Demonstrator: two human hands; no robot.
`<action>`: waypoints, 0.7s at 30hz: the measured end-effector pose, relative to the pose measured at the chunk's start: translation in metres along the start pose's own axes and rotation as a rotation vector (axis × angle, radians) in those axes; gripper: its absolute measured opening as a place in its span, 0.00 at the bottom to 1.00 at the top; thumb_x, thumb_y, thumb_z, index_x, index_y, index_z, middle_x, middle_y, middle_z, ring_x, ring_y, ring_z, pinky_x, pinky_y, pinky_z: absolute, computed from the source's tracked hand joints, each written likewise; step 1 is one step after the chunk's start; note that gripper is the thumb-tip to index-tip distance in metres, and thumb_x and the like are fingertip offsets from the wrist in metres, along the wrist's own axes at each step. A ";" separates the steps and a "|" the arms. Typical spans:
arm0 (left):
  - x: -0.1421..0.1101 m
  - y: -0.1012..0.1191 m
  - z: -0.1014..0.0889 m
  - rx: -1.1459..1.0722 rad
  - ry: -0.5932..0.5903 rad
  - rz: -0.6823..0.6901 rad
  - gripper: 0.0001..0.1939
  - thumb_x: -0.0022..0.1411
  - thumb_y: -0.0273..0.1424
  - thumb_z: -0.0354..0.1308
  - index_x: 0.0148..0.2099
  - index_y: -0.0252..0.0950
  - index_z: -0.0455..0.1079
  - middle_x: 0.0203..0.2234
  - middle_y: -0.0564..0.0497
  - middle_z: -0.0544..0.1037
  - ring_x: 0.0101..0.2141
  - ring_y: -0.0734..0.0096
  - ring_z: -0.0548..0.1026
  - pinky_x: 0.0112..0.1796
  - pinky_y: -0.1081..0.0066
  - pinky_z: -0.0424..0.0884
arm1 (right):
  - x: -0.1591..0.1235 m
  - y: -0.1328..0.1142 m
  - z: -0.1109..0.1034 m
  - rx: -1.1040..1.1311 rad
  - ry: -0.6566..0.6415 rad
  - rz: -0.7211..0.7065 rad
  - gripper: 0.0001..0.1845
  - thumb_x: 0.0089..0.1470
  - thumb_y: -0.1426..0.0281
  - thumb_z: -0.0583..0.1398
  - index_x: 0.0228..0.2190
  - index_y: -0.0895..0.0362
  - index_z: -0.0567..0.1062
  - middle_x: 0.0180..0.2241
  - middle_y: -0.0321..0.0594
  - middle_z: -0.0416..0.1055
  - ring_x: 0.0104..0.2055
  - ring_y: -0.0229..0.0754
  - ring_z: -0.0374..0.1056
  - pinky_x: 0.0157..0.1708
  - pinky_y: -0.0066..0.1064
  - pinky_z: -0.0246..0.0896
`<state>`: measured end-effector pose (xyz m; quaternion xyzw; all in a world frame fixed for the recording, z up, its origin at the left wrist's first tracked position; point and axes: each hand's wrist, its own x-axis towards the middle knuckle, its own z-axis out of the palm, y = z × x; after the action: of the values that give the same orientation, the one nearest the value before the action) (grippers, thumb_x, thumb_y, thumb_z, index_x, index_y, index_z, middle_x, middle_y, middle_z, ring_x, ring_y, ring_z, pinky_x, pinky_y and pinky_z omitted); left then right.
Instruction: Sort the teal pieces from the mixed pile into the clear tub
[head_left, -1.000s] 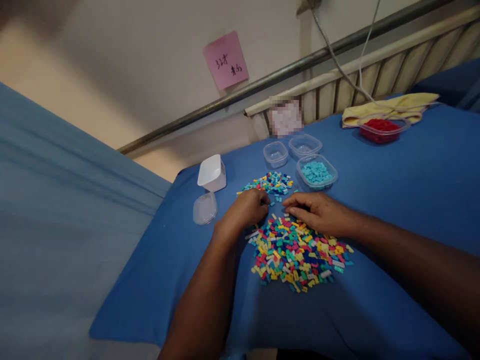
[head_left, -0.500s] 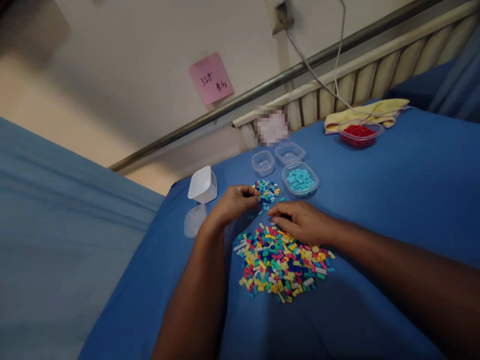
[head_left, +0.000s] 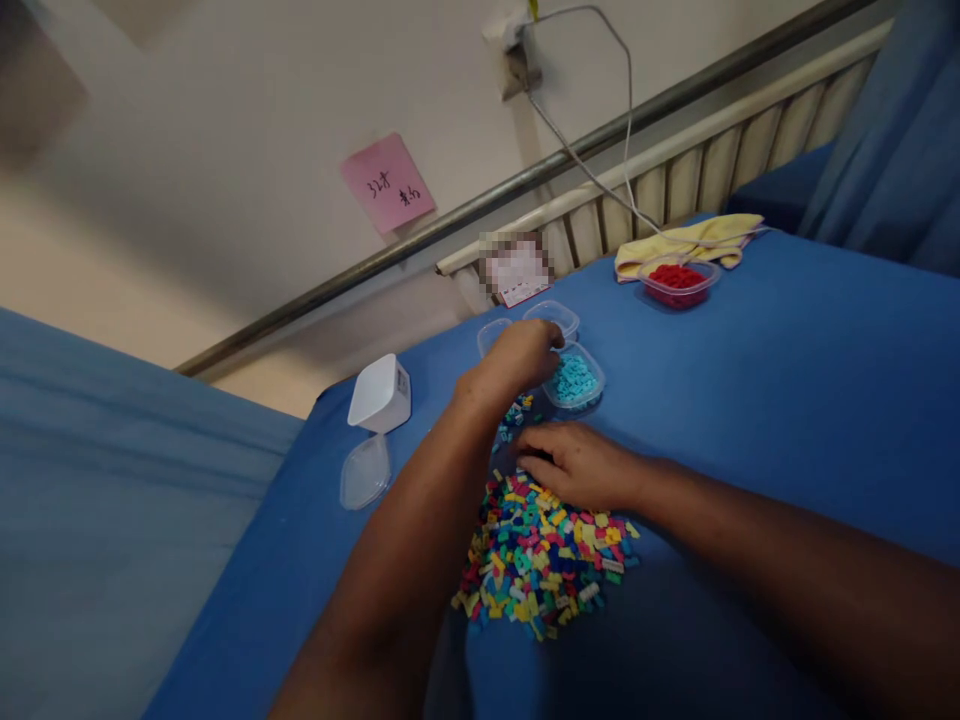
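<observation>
My left hand (head_left: 521, 355) is over the near-left rim of a clear plastic tub of turquoise toy bricks (head_left: 574, 380). Its fingers are bent and held together, and whatever they hold is hidden. Lower down, my right hand (head_left: 581, 465) rests at the far edge of a large heap of mixed-colour toy bricks (head_left: 547, 555). Its thumb and fingers are curled toward each other, with any brick between them too small to make out. A smaller group of bricks (head_left: 517, 408) lies between my hands, partly covered by my left forearm.
Two more clear tubs (head_left: 553, 312) stand behind, one partly hidden by my left hand. A white box (head_left: 381, 393) and a clear lid (head_left: 366, 472) lie to the left. At the far right are a tub of red bricks (head_left: 677, 284), a yellow cloth (head_left: 694, 243) and a cable (head_left: 577, 155).
My left hand has moved from the smaller brick group up and right to the turquoise tub. The right hand stays by the large heap. The whole view has shifted slightly.
</observation>
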<state>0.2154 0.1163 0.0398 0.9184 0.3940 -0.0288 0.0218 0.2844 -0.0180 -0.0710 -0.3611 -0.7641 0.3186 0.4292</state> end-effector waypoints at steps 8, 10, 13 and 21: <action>-0.100 -0.049 -0.007 -0.130 -0.105 -0.154 0.08 0.68 0.26 0.62 0.46 0.35 0.82 0.37 0.49 0.85 0.36 0.63 0.81 0.37 0.68 0.69 | -0.004 -0.003 0.001 0.063 0.054 0.074 0.11 0.69 0.74 0.60 0.46 0.55 0.83 0.38 0.38 0.84 0.38 0.43 0.78 0.40 0.34 0.65; -0.133 -0.064 0.006 -0.109 -0.173 -0.188 0.10 0.66 0.27 0.65 0.49 0.36 0.83 0.42 0.47 0.86 0.39 0.61 0.81 0.40 0.67 0.70 | -0.007 -0.003 0.002 0.018 0.070 0.074 0.11 0.70 0.73 0.60 0.46 0.54 0.83 0.37 0.38 0.84 0.38 0.44 0.79 0.40 0.35 0.65; -0.164 -0.074 0.030 -0.153 -0.182 -0.234 0.15 0.62 0.24 0.66 0.51 0.35 0.82 0.44 0.46 0.85 0.41 0.60 0.81 0.41 0.67 0.71 | -0.014 -0.002 0.000 -0.078 0.062 0.042 0.12 0.71 0.72 0.59 0.46 0.54 0.83 0.41 0.41 0.85 0.42 0.48 0.80 0.43 0.38 0.67; -0.146 -0.049 0.043 -0.212 -0.056 -0.205 0.17 0.64 0.21 0.60 0.53 0.34 0.81 0.45 0.45 0.84 0.42 0.60 0.81 0.43 0.68 0.72 | -0.027 -0.002 -0.008 -0.230 -0.021 -0.012 0.12 0.73 0.70 0.58 0.48 0.53 0.83 0.43 0.43 0.85 0.45 0.50 0.81 0.45 0.41 0.69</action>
<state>0.0780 0.0415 0.0061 0.8647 0.4859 -0.0149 0.1266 0.3011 -0.0403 -0.0774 -0.3999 -0.8023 0.2301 0.3788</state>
